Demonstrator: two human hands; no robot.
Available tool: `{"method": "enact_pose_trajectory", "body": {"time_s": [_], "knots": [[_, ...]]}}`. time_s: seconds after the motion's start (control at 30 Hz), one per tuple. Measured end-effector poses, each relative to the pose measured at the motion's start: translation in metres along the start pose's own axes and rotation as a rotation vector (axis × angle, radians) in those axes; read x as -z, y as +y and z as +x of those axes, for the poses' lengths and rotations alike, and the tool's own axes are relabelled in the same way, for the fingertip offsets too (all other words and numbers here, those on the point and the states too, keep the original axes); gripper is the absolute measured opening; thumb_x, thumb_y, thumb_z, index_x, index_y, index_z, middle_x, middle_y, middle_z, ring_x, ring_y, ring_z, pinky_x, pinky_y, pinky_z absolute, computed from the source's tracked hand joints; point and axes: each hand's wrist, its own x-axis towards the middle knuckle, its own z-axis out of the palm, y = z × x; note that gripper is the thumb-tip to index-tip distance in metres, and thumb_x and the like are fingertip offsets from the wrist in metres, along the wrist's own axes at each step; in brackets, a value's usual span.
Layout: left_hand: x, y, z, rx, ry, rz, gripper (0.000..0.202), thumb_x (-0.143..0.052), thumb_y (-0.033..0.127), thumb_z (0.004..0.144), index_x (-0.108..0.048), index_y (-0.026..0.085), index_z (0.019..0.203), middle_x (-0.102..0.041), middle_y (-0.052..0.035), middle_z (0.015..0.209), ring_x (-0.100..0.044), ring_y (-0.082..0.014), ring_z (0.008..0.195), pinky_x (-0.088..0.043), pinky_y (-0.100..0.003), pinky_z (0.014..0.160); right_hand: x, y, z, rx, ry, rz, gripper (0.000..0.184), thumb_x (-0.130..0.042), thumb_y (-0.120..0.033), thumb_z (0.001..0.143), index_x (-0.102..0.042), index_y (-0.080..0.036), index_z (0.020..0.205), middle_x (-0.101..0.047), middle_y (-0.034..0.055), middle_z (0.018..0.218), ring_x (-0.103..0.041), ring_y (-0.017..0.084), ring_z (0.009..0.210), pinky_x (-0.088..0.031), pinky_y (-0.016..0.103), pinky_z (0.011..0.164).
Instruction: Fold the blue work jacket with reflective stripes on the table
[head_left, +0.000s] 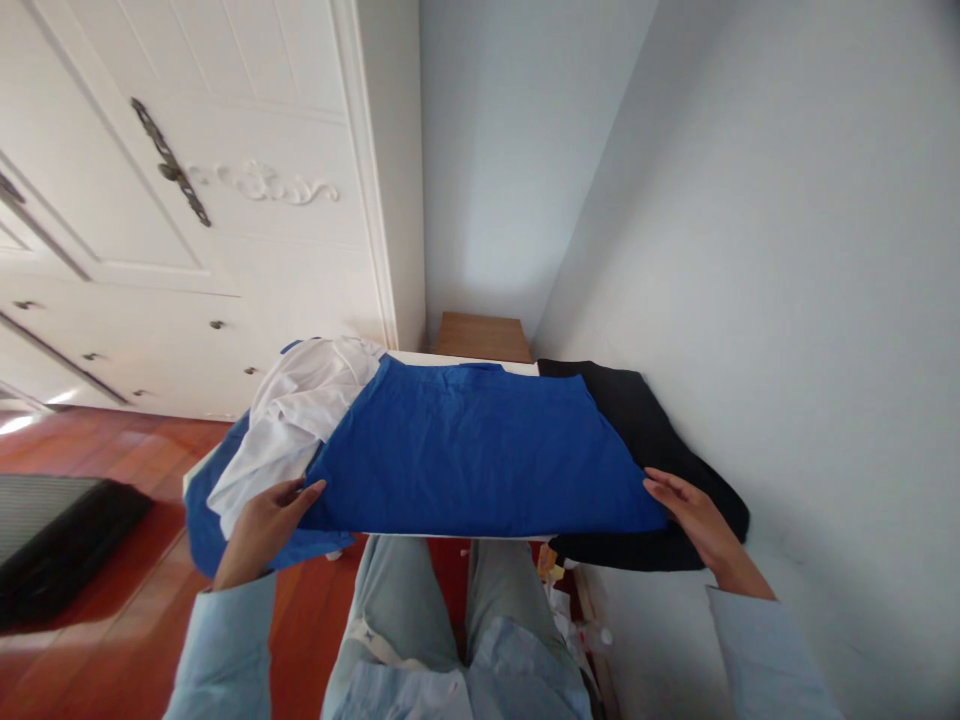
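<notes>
A blue cloth [480,450] lies spread in front of me, wide at the near edge and narrower at the far one, with light creases. My left hand [270,520] pinches its near left corner between thumb and fingers. At the near right corner, my right hand [694,515] grips the same cloth by its edge. A crumpled white cloth [300,400] lies to the left, close to my left hand, with more blue fabric [206,505] under it. Black cloth [630,400] sticks out on the right, partly beneath the blue one and behind my right hand.
The cloths rest on a narrow white table [409,357], mostly covered. A white wardrobe [285,250] stands at the left and a pale wall [750,250] at the right. Behind the table is a brown wooden box-like piece [484,337]. A dark-edged striped object [60,540] lies on the floor.
</notes>
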Motion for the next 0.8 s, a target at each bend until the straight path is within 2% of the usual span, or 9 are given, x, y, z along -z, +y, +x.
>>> {"method": "enact_pose_trajectory", "body": {"time_s": [0.07, 0.13, 0.4, 0.53, 0.6, 0.67, 0.73, 0.8], "knots": [[0.000, 0.000, 0.005, -0.008, -0.006, 0.118, 0.038, -0.071, 0.055, 0.056, -0.074, 0.021, 0.074, -0.075, -0.0054, 0.078, -0.069, -0.0304, 0.087, -0.048, -0.031, 0.068, -0.003, -0.004, 0.013, 0.006, -0.042, 0.015, 0.054, -0.085, -0.046, 0.063, -0.072, -0.020, 0.109, -0.075, 0.0096, 0.110, -0.068, 0.028, 0.107, -0.056, 0.035, 0.088], [0.000, -0.003, 0.007, -0.010, -0.009, 0.218, 0.038, -0.066, 0.058, 0.060, -0.074, 0.023, 0.072, -0.074, -0.0048, 0.074, -0.068, -0.0315, 0.087, -0.047, -0.032, 0.069, -0.008, -0.008, 0.029, -0.004, -0.091, 0.055, 0.053, -0.086, -0.041, 0.063, -0.071, -0.020, 0.109, -0.076, 0.0093, 0.108, -0.069, 0.028, 0.106, -0.056, 0.035, 0.090], [-0.010, -0.013, 0.007, 0.041, 0.032, 0.324, 0.046, -0.057, 0.067, 0.067, -0.072, 0.024, 0.072, -0.070, -0.0047, 0.068, -0.068, -0.0311, 0.083, -0.045, -0.034, 0.066, -0.041, -0.031, 0.106, -0.079, -0.167, 0.222, 0.038, -0.088, -0.019, 0.063, -0.072, -0.018, 0.097, -0.078, 0.0069, 0.090, -0.072, 0.020, 0.077, -0.060, 0.029, 0.072], [-0.010, -0.014, 0.001, 0.006, 0.093, 0.383, 0.049, -0.049, 0.068, 0.075, -0.073, 0.025, 0.077, -0.074, -0.0070, 0.079, -0.069, -0.0338, 0.088, -0.048, -0.037, 0.069, -0.060, -0.045, 0.138, -0.021, -0.230, 0.217, 0.027, -0.088, -0.018, 0.063, -0.075, -0.017, 0.086, -0.077, 0.0054, 0.082, -0.071, 0.018, 0.070, -0.060, 0.026, 0.069], [-0.008, -0.004, -0.001, -0.037, 0.173, 0.429, 0.050, -0.047, 0.068, 0.077, -0.074, 0.027, 0.086, -0.076, -0.0078, 0.089, -0.068, -0.0367, 0.095, -0.049, -0.040, 0.073, -0.069, -0.051, 0.151, -0.003, -0.260, 0.219, 0.024, -0.088, -0.019, 0.063, -0.075, -0.016, 0.084, -0.077, 0.0065, 0.082, -0.071, 0.018, 0.070, -0.060, 0.027, 0.070], [-0.010, 0.017, 0.002, -0.116, 0.227, 0.444, 0.050, -0.047, 0.066, 0.079, -0.074, 0.027, 0.096, -0.076, -0.0077, 0.095, -0.068, -0.0372, 0.098, -0.050, -0.043, 0.078, -0.077, -0.057, 0.163, 0.010, -0.283, 0.228, 0.022, -0.088, -0.020, 0.064, -0.075, -0.015, 0.082, -0.077, 0.0081, 0.083, -0.072, 0.019, 0.072, -0.060, 0.028, 0.072], [-0.018, 0.044, 0.015, -0.225, 0.223, 0.416, 0.050, -0.047, 0.062, 0.082, -0.073, 0.025, 0.103, -0.076, -0.0070, 0.099, -0.069, -0.0338, 0.097, -0.051, -0.041, 0.083, -0.086, -0.062, 0.175, 0.027, -0.291, 0.236, 0.021, -0.087, -0.020, 0.064, -0.075, -0.014, 0.080, -0.077, 0.0092, 0.082, -0.072, 0.020, 0.073, -0.060, 0.030, 0.074], [-0.034, 0.074, 0.041, -0.324, 0.156, 0.395, 0.050, -0.047, 0.057, 0.084, -0.071, 0.021, 0.109, -0.075, -0.0075, 0.103, -0.070, -0.0298, 0.095, -0.051, -0.038, 0.087, -0.095, -0.066, 0.188, 0.043, -0.284, 0.238, 0.020, -0.087, -0.021, 0.065, -0.074, -0.014, 0.079, -0.077, 0.0095, 0.081, -0.072, 0.021, 0.073, -0.060, 0.031, 0.074]]}}
